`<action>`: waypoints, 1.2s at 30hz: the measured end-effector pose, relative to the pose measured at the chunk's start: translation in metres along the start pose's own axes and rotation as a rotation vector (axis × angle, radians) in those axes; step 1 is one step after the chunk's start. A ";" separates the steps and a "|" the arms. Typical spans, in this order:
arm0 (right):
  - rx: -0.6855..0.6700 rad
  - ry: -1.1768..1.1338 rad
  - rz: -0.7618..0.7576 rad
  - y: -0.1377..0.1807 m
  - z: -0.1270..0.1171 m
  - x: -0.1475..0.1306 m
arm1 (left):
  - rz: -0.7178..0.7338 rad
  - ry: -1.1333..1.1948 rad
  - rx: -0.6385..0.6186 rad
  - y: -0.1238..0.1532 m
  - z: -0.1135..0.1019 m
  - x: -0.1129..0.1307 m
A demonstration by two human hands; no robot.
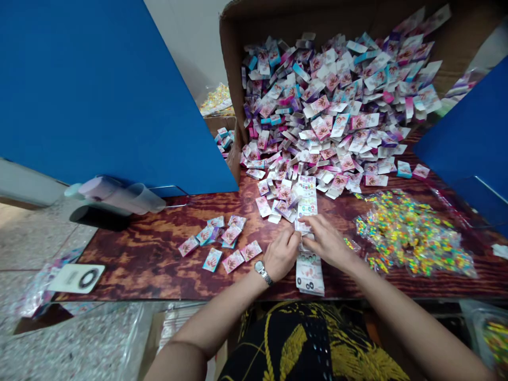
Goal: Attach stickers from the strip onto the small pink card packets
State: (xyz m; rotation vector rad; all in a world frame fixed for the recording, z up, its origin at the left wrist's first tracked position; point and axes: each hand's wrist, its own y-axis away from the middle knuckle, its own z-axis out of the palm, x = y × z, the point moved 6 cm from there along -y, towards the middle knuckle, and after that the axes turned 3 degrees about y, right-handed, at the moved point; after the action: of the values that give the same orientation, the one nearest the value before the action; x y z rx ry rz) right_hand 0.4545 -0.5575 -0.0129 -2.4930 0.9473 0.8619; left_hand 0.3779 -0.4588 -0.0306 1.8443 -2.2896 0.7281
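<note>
Long printed paper leaflets (310, 276) lie in a narrow stack in front of me, and another printed strip (307, 196) runs up toward the pile of cartons. My left hand (282, 254), with a watch at its wrist, is closed at the left edge of the leaflets. Whatever its fingertips pinch is hidden. My right hand (327, 242) comes in from the right, thumb and fingers bent around white leaflet paper close to the left fingertips. Small open cartons (284, 193) printed with hands lie just beyond my fingers.
A cardboard box (230, 63) on its side spills many small cartons (329, 116) onto the table. Clear bags of colourful bits (413, 233) lie at right. Several closed cartons (232, 235) sit at left, past them a white device (78, 278) and plastic cups (138, 198). Blue panels (99, 95) flank the space.
</note>
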 end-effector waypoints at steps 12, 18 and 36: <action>-0.090 -0.666 0.080 0.010 0.007 0.012 | -0.127 0.229 -0.015 -0.007 -0.008 -0.008; 0.142 -0.206 -0.051 0.023 -0.016 -0.006 | -0.133 0.270 0.017 -0.008 -0.013 -0.007; 0.239 -0.577 0.214 0.021 0.008 0.006 | -0.015 0.272 0.154 -0.003 -0.015 0.001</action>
State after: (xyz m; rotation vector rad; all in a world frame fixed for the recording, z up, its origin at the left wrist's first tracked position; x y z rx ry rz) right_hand 0.4398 -0.5715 -0.0246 -1.8065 1.0357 1.3472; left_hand 0.3775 -0.4539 -0.0166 1.6962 -2.0975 1.1052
